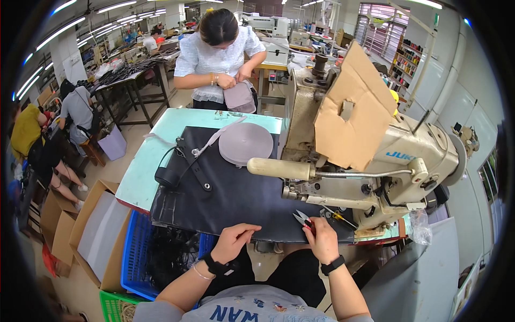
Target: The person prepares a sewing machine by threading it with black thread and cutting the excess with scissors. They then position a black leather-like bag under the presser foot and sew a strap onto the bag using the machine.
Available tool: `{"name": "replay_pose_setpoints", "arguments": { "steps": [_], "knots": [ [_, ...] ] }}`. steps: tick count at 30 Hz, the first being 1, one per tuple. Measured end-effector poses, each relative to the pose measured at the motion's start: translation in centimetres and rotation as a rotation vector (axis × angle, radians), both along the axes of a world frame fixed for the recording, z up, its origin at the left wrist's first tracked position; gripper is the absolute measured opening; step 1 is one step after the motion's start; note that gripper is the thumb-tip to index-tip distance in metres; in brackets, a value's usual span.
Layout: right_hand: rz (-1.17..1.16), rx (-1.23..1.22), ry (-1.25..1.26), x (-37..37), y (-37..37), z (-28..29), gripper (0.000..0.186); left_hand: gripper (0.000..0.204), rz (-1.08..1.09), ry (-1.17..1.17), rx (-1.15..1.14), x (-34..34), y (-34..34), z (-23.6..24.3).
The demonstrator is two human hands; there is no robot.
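Observation:
My right hand (323, 242) grips a pair of thread snips (302, 217) with red and black handles, its blades pointing left over the black mat (236, 206). At the mat's front edge, my left hand (234, 242) has its index finger stretched to the right, with nothing visible in it. Farther back on the mat lies a flat roll of grey webbing (245, 144), its loose end trailing left. Beside it are a black strap (194, 166) with a metal fitting and a black cylindrical object (167, 176). A yellow-handled screwdriver (338, 216) rests right of the snips.
A large sewing machine (394, 142) with a cardboard sheet (351, 112) fills the right side. Its padded lever (280, 167) juts over the mat. Below left stand a blue basket (130, 263) of black pieces and a cardboard box (111, 268). Across the table, a person (217, 59) handles a grey pouch (240, 98).

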State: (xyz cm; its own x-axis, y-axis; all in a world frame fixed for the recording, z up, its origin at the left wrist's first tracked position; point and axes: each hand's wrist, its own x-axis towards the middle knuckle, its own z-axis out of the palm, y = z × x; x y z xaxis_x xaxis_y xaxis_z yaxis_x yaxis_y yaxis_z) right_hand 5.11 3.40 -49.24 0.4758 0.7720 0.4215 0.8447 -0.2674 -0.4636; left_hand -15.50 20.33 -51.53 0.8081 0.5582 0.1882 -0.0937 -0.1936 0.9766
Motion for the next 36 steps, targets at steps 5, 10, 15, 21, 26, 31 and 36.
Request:
{"name": "replay_pose_setpoints", "arguments": {
  "steps": [5, 10, 15, 21, 26, 31, 36],
  "knots": [
    [0.018, -0.015, 0.116, -0.7, 2.1, 0.0, 0.029, 0.016, -0.09, -0.17, -0.457, -3.8, 1.4, 0.9],
    [0.065, 0.086, 0.299, -1.8, 3.2, -1.2, 0.03, 0.013, -0.065, -0.849, -0.83, -3.7, 3.0, 3.8],
    [0.005, 0.13, 0.376, -2.0, 3.0, -1.4, 0.032, 0.014, -0.124, -1.041, -0.955, -2.2, 6.1, 4.5],
    [0.068, 0.104, 0.44, -2.1, 3.6, -1.4, 0.01, 0.012, 0.073, -0.15, -0.424, -4.1, 3.7, 3.4],
    [0.29, 0.083, 0.435, -5.9, 4.6, -0.6, 0.005, 0.016, 0.307, 0.075, -0.192, -12.1, 3.9, -1.5],
    [0.803, 0.022, 0.214, -11.0, 6.8, 2.7, 0.028, 0.013, 0.43, 0.21, 0.384, -15.3, 2.6, -5.6],
    [0.865, -0.166, 0.113, -13.5, 9.2, 2.6, 0.03, 0.011, 0.112, 0.205, 0.16, -14.6, 0.2, -4.5]
  ]
}}
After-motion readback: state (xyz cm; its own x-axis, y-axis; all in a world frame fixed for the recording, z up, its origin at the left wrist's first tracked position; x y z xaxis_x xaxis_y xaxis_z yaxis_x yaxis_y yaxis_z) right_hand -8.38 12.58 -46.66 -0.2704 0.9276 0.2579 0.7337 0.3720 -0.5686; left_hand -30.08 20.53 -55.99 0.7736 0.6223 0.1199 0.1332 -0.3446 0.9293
